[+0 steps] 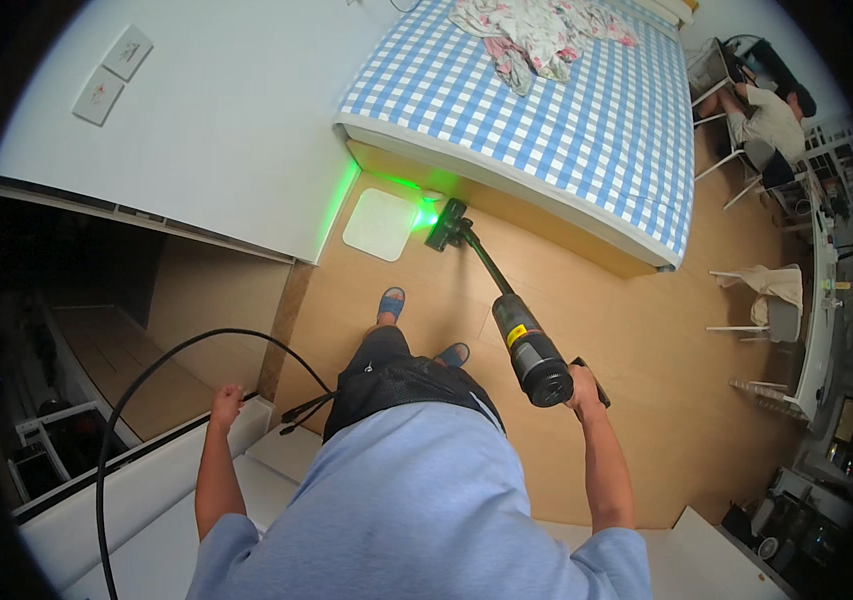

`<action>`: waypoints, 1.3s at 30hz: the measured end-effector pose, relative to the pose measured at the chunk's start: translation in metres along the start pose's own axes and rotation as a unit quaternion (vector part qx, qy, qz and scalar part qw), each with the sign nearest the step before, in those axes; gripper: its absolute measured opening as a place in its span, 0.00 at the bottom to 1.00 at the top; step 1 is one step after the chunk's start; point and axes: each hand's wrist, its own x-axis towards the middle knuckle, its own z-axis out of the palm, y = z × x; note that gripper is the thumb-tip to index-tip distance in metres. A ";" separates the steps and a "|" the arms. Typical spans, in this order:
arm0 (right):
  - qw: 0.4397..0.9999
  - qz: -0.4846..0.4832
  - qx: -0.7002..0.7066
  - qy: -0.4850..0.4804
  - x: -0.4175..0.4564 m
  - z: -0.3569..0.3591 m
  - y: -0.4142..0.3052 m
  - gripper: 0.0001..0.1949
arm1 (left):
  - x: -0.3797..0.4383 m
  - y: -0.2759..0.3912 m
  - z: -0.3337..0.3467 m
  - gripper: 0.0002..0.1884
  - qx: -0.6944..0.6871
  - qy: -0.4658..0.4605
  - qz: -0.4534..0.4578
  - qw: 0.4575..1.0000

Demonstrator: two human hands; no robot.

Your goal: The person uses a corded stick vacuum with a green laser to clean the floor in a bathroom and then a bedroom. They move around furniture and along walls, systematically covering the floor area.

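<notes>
My right hand (582, 388) grips the handle of a black cordless stick vacuum cleaner (525, 346), which slants away toward the foot of the bed. Its floor head (446, 225) rests on the floor and throws green light to the left, onto a white square bathroom-scale-like plate (380, 224) and the bed base (486, 193). My left hand (227, 405) hangs at the left with its fingers curled and nothing visible in them. Near it, a thick black cable (193, 339) arches from my waist.
A bed with a blue checked cover (531, 127) and crumpled floral bedding (539, 34) stands ahead. At left are a white wall (193, 142) and a doorway (208, 292). A seated person (768, 124), a draped chair (771, 300) and a long desk (820, 300) line the right.
</notes>
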 end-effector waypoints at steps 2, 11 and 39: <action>1.000 0.011 -0.005 0.008 -0.004 -0.001 -0.001 0.16 | 0.004 -0.017 -0.011 0.10 -0.010 -0.006 -0.030 0.999; 0.953 0.143 0.260 0.061 -0.112 0.082 0.032 0.15 | 0.053 0.072 0.052 0.13 0.042 -0.099 0.029 0.994; 0.854 0.235 0.333 0.323 -0.033 0.126 -0.209 0.11 | 0.270 0.441 0.189 0.19 0.298 -0.322 0.281 0.853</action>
